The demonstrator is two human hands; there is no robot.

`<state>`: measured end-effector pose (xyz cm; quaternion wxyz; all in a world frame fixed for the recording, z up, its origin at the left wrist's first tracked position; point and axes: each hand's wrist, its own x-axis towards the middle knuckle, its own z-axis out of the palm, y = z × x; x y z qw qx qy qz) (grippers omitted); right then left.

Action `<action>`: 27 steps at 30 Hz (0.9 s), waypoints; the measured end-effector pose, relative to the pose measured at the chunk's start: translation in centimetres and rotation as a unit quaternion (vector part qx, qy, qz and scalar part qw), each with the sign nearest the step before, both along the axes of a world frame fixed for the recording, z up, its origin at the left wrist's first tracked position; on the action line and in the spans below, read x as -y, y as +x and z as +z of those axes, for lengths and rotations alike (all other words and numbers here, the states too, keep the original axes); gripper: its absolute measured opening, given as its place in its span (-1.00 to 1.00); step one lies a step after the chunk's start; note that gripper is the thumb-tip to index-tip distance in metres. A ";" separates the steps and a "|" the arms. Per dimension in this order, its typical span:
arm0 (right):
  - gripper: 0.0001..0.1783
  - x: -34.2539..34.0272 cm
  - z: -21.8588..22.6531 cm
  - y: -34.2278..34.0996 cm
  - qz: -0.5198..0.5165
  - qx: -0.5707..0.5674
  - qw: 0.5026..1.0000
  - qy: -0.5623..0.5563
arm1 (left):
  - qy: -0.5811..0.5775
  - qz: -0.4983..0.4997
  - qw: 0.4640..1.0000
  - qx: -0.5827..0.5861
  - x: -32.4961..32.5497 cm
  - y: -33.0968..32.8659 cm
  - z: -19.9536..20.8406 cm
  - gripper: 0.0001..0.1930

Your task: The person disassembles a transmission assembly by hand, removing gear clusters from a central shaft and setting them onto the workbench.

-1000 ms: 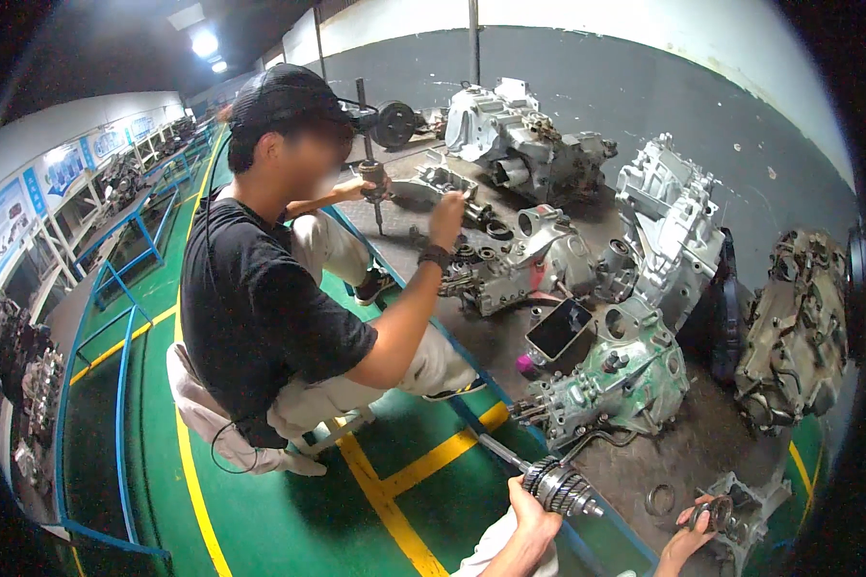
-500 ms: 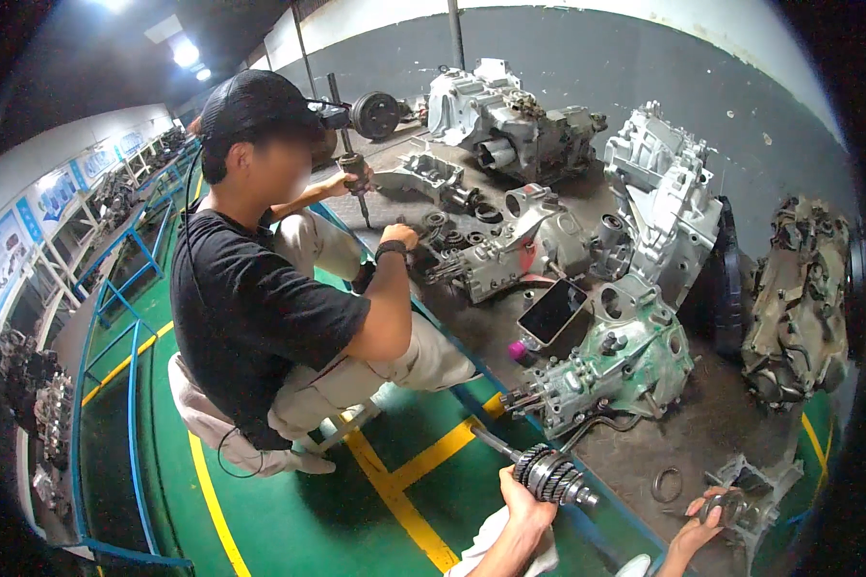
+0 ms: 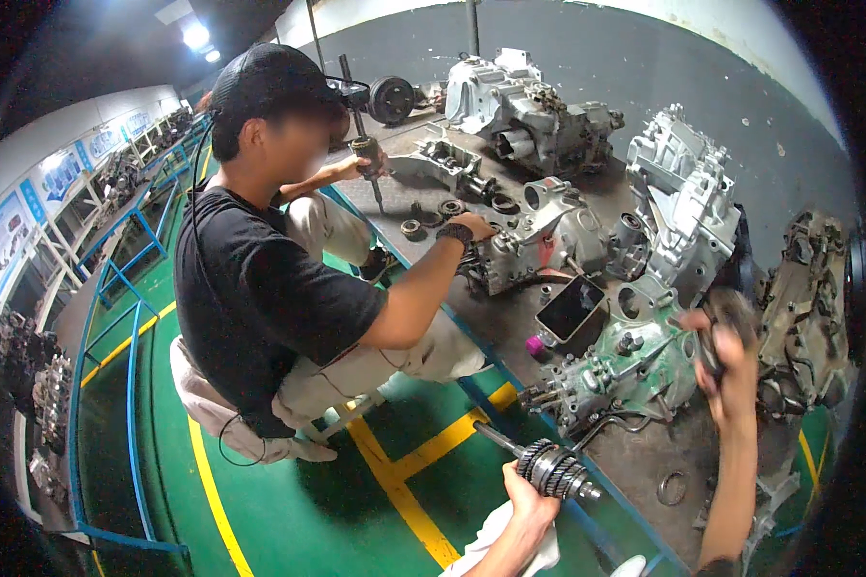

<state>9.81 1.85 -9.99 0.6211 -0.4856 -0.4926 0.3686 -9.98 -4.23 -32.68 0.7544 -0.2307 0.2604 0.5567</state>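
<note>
My left hand (image 3: 528,496) is closed round a gear shaft (image 3: 552,470), a steel shaft stacked with toothed gears, held tilted above the green floor by the bench edge. My right hand (image 3: 726,361) is raised over the right side of the bench, gripping a dark round metal part (image 3: 710,354) smeared by motion. Just behind that hand lies a green-stained gearbox housing (image 3: 635,356). A thin metal ring (image 3: 672,488) rests flat on the bench between my two forearms. A grey cast bracket (image 3: 768,505) is partly hidden behind my right forearm.
A co-worker (image 3: 269,288) in black crouches at left, one hand holding a geared shaft (image 3: 366,149) upright. Silver gearbox casings (image 3: 678,192) and a dirty casing (image 3: 806,298) stand along the wall. A phone-like device (image 3: 571,306) leans near a purple cap. Blue rails (image 3: 130,433) run at left.
My right hand has risen from beside the grey bracket, carrying the dark round part up near the green-stained housing. My left hand still holds the gear shaft. The co-worker's near hand has shifted right.
</note>
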 end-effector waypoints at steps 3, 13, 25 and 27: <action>-0.51 -9.7 5.3 -7.9 0.128 -0.045 0.985 -0.108 | 0.039 0.014 0.999 0.032 0.0 -0.5 -2.0 -0.46; -0.47 -31.8 -1.1 -19.7 0.241 -0.126 0.934 -0.231 | 0.013 -0.037 0.999 -0.017 0.4 2.1 -1.5 -0.46; -0.64 -30.9 -0.1 -19.0 0.276 -0.152 0.934 -0.170 | 0.044 0.014 0.998 0.042 0.0 1.0 -2.5 -0.44; -0.60 -31.1 0.5 -18.2 0.264 -0.151 0.941 -0.148 | 0.041 0.010 0.998 0.042 0.0 1.2 -2.8 -0.44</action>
